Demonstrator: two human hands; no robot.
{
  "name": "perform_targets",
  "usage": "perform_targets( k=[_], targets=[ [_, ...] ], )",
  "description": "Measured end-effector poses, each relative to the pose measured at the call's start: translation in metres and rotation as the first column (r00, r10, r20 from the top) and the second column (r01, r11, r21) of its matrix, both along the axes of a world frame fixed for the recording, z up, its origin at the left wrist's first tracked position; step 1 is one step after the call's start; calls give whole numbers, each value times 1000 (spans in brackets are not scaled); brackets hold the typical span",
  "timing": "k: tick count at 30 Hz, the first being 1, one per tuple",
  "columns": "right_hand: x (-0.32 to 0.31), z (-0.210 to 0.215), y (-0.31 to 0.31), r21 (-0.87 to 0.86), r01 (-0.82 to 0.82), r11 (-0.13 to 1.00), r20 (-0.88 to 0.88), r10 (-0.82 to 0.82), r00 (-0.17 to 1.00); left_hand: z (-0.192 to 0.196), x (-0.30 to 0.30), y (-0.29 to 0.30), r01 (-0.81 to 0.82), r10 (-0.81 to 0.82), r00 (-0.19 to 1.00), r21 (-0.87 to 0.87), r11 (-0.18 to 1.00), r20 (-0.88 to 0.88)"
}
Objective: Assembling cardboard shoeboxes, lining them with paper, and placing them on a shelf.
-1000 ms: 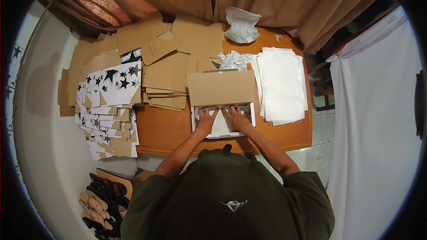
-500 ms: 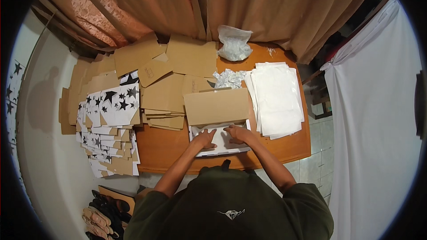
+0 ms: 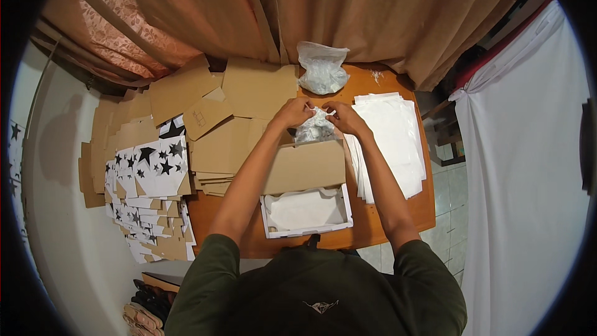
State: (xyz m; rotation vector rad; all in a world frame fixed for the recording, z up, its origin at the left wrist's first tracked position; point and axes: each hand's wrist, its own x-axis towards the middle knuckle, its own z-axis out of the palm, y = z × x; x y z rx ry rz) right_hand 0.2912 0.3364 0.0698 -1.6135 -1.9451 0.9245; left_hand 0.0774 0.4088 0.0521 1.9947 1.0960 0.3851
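**Over the open box, both hands on a crumpled bag**

Past the raised brown lid of the open box (image 3: 306, 210), both hands meet on a small crumpled clear plastic bag (image 3: 314, 129). The left hand (image 3: 292, 112) pinches its left side with fingers closed on the plastic; the right hand (image 3: 344, 118) grips the right side the same way. Both forearms stretch forward from the lower edge, running either side of the box, elbows spread and wrists angled inward.

The box sits near the front edge of the wooden desk (image 3: 373, 224), with its white interior showing. Just right of it a stack of white sheets (image 3: 392, 143) reaches almost to the desk's right edge, leaving only a narrow strip of bare wood there. To the left, flat cardboard blanks (image 3: 230, 143) crowd right up to the left forearm. Further left, star-printed sheets (image 3: 149, 171) spill over the desk's left edge. A larger knotted clear bag (image 3: 321, 70) stands at the far edge, against the brown curtain (image 3: 348, 12).
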Motion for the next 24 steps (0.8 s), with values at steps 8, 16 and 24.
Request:
perform_targets(
  k=[8,16,24],
  targets=[
    [11,-111,44,-157,-90,983,85,105,991,-94,36,41,94,-167,916,-211,973,-364],
    [-3,-134,48,30,-91,995,236,81,968,-129,34,54,107,-196,914,-255,961,-355],
    [4,-80,46,15,68,998,-181,-64,981,-70,28,32,21,-18,997,37,999,-71]
  ],
)
